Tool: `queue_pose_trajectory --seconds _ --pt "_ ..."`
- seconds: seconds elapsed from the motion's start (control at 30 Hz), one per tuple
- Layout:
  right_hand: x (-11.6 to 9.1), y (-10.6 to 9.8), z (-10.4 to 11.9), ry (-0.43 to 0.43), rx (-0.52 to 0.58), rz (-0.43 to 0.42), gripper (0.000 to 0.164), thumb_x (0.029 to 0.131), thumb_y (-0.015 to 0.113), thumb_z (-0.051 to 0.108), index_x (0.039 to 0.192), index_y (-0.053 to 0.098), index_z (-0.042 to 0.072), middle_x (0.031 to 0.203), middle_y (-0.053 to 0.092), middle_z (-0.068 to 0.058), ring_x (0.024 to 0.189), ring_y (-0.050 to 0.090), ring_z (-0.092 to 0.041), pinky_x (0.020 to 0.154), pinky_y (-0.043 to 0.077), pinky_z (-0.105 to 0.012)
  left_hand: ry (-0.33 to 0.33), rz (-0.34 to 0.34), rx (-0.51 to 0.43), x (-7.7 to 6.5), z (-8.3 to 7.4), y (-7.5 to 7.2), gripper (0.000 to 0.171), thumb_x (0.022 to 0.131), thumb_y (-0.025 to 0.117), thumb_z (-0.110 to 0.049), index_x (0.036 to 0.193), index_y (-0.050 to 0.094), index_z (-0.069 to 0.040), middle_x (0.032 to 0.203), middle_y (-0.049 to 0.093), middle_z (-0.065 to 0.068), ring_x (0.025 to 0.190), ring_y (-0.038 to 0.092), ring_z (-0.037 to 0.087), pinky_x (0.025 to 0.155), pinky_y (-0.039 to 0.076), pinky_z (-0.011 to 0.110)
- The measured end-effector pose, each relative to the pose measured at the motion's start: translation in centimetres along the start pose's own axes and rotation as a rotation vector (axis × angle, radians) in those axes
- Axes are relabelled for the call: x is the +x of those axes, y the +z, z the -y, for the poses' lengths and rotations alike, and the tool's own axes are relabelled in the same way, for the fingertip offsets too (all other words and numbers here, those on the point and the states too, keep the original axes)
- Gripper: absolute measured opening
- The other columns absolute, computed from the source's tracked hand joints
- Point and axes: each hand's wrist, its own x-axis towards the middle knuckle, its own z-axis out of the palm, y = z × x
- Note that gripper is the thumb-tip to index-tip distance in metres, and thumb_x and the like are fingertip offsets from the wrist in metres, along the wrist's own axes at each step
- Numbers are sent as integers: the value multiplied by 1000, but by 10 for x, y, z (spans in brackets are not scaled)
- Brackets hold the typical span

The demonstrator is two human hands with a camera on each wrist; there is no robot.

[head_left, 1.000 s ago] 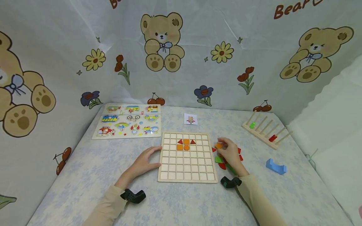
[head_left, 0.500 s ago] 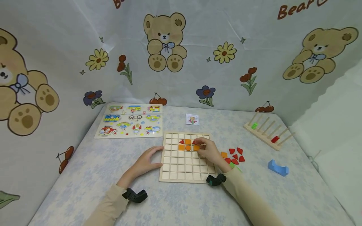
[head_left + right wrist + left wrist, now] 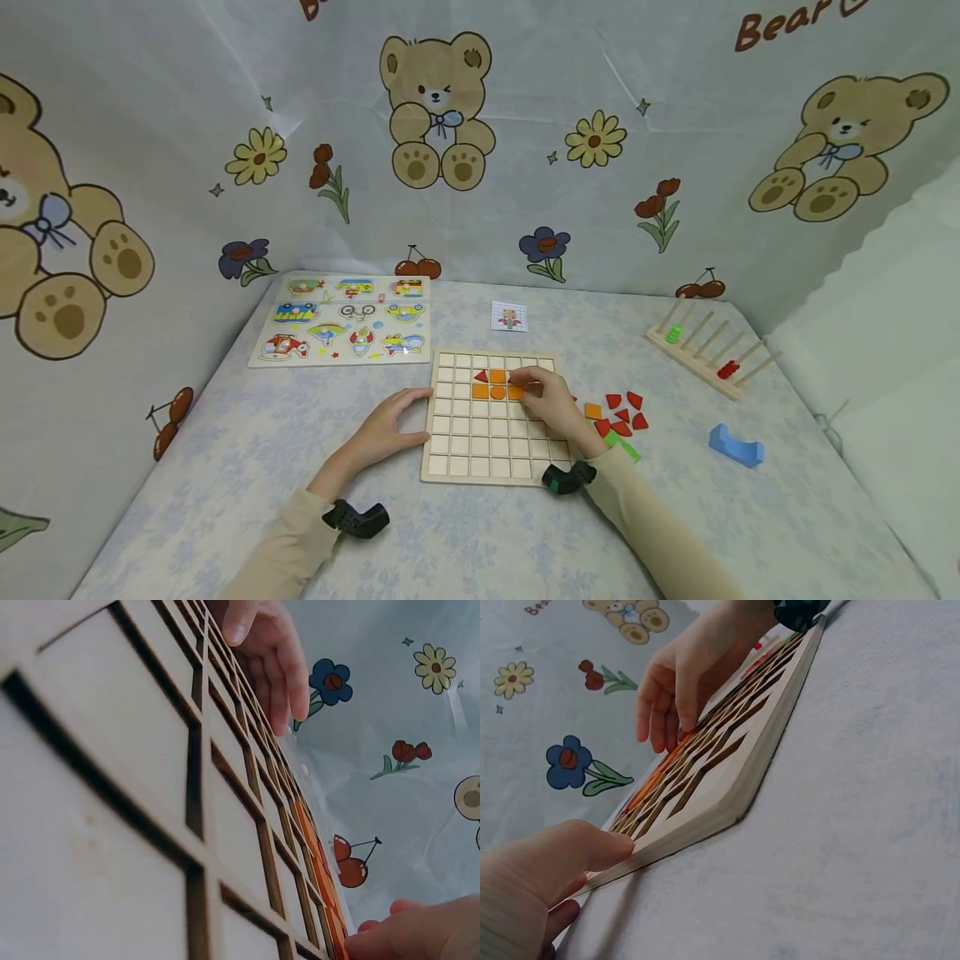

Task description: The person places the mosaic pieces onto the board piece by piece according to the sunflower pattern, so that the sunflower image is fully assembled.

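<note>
A wooden grid board (image 3: 458, 445) lies on the table. My left hand (image 3: 382, 429) rests against its left edge, thumb on the rim (image 3: 616, 847) in the left wrist view, the fingers stretched along the side. Over the board's upper right part, my right hand (image 3: 553, 404) pinches an orange square tile (image 3: 515, 392) at a cell. Left of that tile are an orange circle tile (image 3: 498, 392) and another orange square (image 3: 480, 391). Above them sit a red triangle tile (image 3: 482, 377) and an orange square (image 3: 497, 377); a second red triangle is mostly hidden by my right fingers.
Right of the board lie several loose red tiles (image 3: 620, 428), an orange square (image 3: 592, 411) and green pieces (image 3: 627, 450). Behind the board is a pattern card (image 3: 509, 317). A vehicle puzzle (image 3: 341, 325), a pegged rack (image 3: 693, 364) and a blue block (image 3: 736, 447) stand around.
My right hand has moved left from the loose tiles to the board, carrying an orange square, and brought it in beside the orange circle. My left hand stays at the board's edge.
</note>
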Motion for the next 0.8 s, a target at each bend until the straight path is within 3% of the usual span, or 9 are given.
queue_pose_trajectory --seconds 0.17,0.33,0.53,0.67,0.8 --pt "-5 -13 -20 -10 -45 -71 32 87 60 -8 118 62 -4 112 64 -24 103 61 -38 90 53 -50 -7 8 -3 0 0 2 68 82 75 -30 141 46 -14 144 48 4 140 36 28 115 29 53" --pt "-17 -38 -34 54 -135 -147 36 85 60 -7 121 61 -1 111 64 -22 100 60 -36 87 53 -50 -6 2 10 1 0 1 67 82 75 -30 141 46 -16 144 48 4 140 36 28 115 29 53" --pt "-30 -58 -47 106 -203 -112 44 82 62 -8 125 58 -3 108 66 -21 96 62 -34 83 53 -45 -7 5 9 1 1 -1 68 81 75 -30 141 46 -17 145 46 4 141 35 29 115 28 53" --pt "-33 -59 -52 91 -214 -77 43 84 67 -2 126 58 -2 109 67 -19 95 63 -32 82 53 -39 -8 5 -4 0 0 -1 68 81 76 -29 141 46 -16 145 46 5 141 35 29 115 28 53" --pt "-33 -58 -53 75 -211 -79 42 84 68 0 125 59 0 108 67 -18 95 63 -32 82 53 -40 -9 4 -4 1 -1 0 68 81 76 -29 141 46 -15 145 46 5 141 35 29 115 28 54"
